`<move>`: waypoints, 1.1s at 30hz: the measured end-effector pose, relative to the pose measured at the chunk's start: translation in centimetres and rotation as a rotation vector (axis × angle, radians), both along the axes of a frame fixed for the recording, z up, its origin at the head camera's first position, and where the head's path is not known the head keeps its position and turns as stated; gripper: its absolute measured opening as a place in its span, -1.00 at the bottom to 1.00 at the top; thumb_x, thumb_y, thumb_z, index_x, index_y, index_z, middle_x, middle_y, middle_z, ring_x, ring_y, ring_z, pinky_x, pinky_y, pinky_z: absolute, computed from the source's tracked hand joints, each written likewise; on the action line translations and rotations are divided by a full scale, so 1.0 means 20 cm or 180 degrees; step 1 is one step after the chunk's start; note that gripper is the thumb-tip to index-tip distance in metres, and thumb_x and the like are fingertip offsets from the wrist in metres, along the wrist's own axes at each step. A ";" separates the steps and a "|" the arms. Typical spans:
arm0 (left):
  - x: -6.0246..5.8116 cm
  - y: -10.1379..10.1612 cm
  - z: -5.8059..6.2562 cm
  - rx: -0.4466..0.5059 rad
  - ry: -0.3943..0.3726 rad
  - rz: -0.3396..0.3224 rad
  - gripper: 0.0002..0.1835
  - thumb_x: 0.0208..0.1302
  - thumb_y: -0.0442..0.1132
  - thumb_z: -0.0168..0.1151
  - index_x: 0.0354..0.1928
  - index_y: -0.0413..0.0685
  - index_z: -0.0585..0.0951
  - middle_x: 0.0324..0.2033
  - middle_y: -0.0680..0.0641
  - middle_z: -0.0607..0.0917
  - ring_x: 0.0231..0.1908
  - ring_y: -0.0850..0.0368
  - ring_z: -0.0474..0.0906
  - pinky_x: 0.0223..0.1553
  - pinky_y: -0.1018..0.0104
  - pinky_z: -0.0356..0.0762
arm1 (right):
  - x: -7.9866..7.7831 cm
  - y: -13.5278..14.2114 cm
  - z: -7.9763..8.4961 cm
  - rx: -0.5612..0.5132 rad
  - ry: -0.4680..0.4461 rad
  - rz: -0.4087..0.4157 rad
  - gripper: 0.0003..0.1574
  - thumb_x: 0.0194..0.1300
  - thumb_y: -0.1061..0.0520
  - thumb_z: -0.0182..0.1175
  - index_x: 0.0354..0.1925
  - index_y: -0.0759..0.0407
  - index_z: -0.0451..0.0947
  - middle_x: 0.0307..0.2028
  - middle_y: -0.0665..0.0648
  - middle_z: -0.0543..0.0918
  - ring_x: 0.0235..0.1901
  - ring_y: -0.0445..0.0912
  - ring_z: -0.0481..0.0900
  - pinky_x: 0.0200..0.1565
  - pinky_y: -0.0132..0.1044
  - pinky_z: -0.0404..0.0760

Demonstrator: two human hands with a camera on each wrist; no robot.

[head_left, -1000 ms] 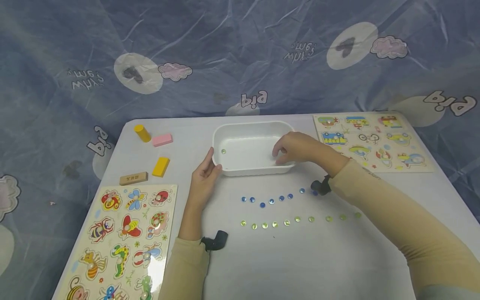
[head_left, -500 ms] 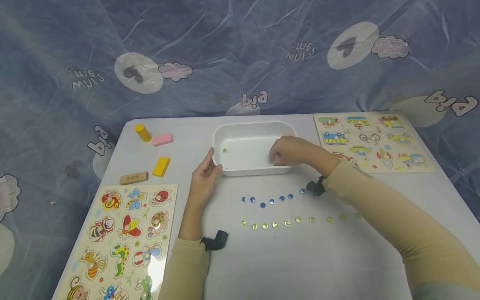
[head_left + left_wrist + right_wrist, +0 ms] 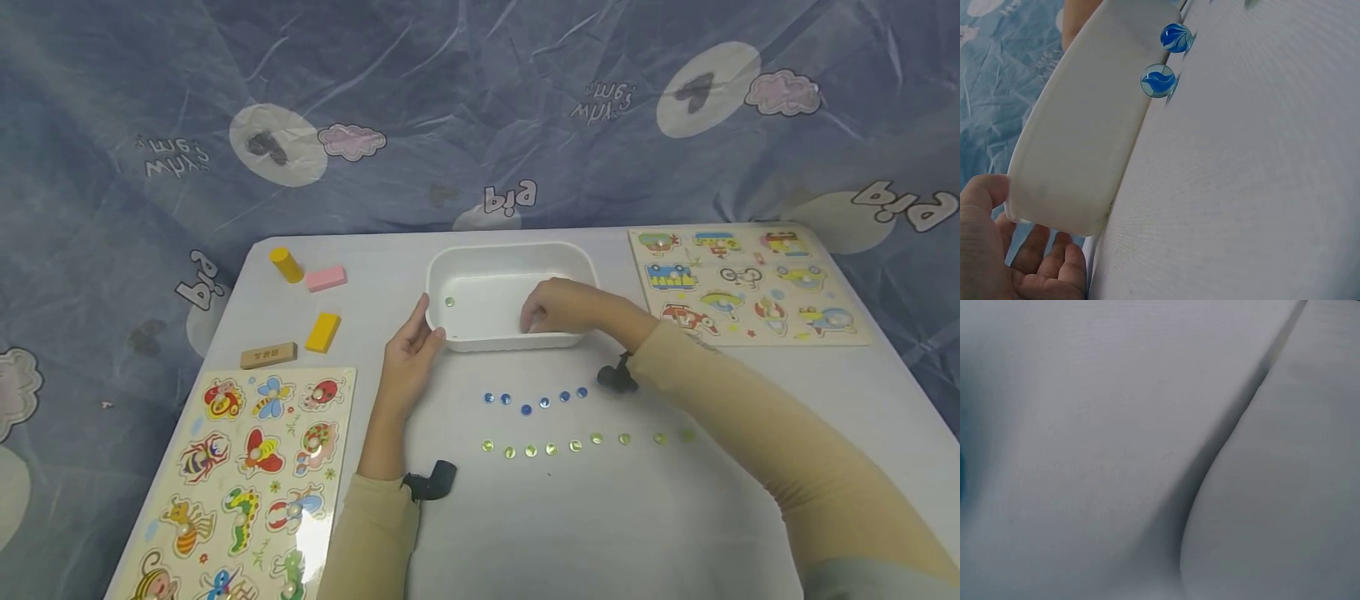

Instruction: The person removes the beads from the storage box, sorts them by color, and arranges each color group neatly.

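My left hand (image 3: 408, 362) holds the left end of a white plastic tray (image 3: 510, 342), thumb at the rim and fingers lower down in the left wrist view. Inside the tray, toward its right half, my right hand (image 3: 566, 304) reaches down with bent fingers. I cannot tell whether its hidden fingertips hold anything. One pale green marble (image 3: 449, 302) lies at the tray's left. In front of the tray runs an uneven row of blue marbles (image 3: 544, 402), glass with swirls in the left wrist view. Nearer me is a row of yellow-green marbles (image 3: 551, 449).
An insect puzzle board (image 3: 262, 483) lies at the left and a vehicle puzzle board (image 3: 738, 287) at the back right. Between insect board and tray are a yellow cylinder (image 3: 286, 265), a pink block (image 3: 326, 278), a yellow block (image 3: 322, 332) and a wooden block (image 3: 268, 355).
My right hand has moved left and slightly nearer inside the tray, its fingers bending more. Its forearm and wrist camera now cover the right ends of both marble rows. The left hand stays put.
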State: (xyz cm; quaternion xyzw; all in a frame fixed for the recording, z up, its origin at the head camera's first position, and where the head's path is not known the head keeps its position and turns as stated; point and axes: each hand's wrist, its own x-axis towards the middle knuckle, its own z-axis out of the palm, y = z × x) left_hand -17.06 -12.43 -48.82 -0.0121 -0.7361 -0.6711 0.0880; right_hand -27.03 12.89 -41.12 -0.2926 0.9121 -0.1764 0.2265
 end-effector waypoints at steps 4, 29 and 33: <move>0.00 0.01 0.02 0.0037 -0.0005 -0.0018 -0.39 0.34 -0.10 0.13 0.40 0.18 0.24 0.39 0.18 0.27 0.37 0.12 0.24 0.22 0.55 0.37 | 0.00 -0.02 0.00 -0.0019 -0.0133 -0.0070 -0.83 0.08 0.09 0.38 -0.30 -0.16 0.70 -0.16 -0.07 0.71 -0.08 -0.13 0.61 0.11 -0.13 0.60; 0.00 0.00 0.00 -0.0001 0.0002 0.0010 -0.41 0.33 -0.08 0.14 0.39 0.28 0.26 0.36 0.28 0.27 0.37 0.17 0.23 0.22 0.56 0.37 | 0.04 0.06 0.15 -0.0129 0.0641 -0.0063 -0.78 0.14 -0.07 0.34 -0.20 -0.14 0.67 -0.46 0.00 0.56 -0.40 -0.11 0.41 -0.29 -0.28 0.46; 0.00 0.00 -0.01 0.0009 0.0027 0.0003 -0.41 0.33 -0.07 0.14 0.37 0.34 0.26 0.36 0.29 0.27 0.37 0.16 0.23 0.21 0.56 0.37 | 0.07 0.15 0.21 -0.0271 0.0689 -0.0243 -0.78 0.15 -0.06 0.33 -0.19 -0.13 0.67 -0.42 0.02 0.59 -0.34 -0.09 0.42 -0.24 -0.24 0.47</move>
